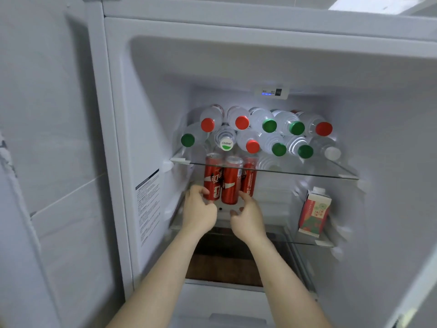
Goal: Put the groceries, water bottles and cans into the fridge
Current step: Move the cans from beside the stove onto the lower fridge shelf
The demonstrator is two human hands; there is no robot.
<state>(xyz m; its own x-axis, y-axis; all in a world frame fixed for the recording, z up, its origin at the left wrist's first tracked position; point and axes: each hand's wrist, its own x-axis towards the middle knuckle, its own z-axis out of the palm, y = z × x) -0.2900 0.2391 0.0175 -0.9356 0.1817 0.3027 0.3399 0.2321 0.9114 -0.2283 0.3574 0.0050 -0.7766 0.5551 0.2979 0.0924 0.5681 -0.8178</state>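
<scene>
Three red cans [227,183] stand on the fridge's middle shelf [305,240], under the stacked water bottles [260,131]. The left hand [198,213] grips the leftmost can; the right hand [247,217], fingers loosely curled, touches the middle one. Best slide them back together — upright, snug — leaving room beside the carton [313,211].

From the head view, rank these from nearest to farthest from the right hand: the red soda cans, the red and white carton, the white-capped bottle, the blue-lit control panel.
From the right hand:
1. Red soda cans, just above its fingers.
2. Red and white carton, right side, same shelf.
3. White-capped clear bottle, upper shelf, right.
4. Blue-lit control panel, top back wall.
</scene>
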